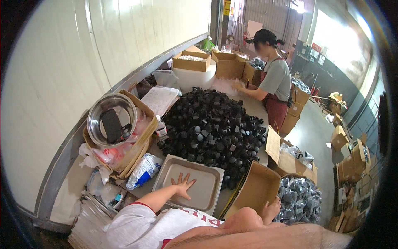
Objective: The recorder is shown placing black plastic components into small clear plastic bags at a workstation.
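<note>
Near the front edge of the table (248,108), the left hand (183,185) is lying flat, fingers spread wide and holding nothing, inside the metal tray (209,178). Right hand (271,209) is resting on the near rim of the open cardboard box (255,189) at the table's right edge; its grip cannot be told. Behind the tray a pile of black caps (211,128) is covering the middle, and a co-worker (273,81) is standing at the far end.

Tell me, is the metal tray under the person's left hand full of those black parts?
No: the metal tray is bare, with only the left hand spread flat in it, while the black parts lie heaped on the table behind it.
</note>
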Demonstrator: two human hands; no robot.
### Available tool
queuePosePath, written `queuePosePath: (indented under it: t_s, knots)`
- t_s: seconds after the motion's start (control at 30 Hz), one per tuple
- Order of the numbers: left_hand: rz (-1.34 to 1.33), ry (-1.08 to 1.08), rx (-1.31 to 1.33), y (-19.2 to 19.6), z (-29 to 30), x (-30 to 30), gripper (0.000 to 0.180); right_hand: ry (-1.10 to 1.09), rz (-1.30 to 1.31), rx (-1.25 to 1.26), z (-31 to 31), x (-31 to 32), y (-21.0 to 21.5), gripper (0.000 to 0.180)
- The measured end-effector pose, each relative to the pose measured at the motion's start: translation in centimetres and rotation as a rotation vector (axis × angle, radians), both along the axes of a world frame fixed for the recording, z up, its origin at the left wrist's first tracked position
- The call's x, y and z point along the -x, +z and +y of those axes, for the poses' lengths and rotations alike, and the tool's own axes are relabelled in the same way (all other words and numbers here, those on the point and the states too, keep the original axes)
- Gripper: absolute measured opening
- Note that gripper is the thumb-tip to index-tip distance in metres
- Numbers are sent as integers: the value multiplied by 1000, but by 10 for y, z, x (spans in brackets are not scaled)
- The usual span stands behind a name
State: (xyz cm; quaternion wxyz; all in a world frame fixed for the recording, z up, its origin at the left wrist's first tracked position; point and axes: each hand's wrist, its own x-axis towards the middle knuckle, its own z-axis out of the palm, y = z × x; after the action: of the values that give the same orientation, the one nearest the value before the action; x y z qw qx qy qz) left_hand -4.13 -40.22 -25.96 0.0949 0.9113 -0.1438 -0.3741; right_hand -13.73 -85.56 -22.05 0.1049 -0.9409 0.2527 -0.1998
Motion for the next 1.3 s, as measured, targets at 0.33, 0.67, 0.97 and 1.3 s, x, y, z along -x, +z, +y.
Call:
queuePosePath:
  t_s: [0.33, 0.67, 0.97, 1.3]
  knots:
    - [-15, -10, 20, -16, 7, 2, 125, 5, -16, -17, 6, 3, 5, 56]
    - [7, 8, -4, -7, 3, 1, 123, -15, -1, -52, 5, 3, 0, 56]
    - [24, -1, -5, -9, 5, 1, 124, 18, -38, -36, 5, 4, 1, 54]
    - [22, 7, -24, -5, 3, 2, 125, 6, -29, -75, 5, 3, 3, 53]
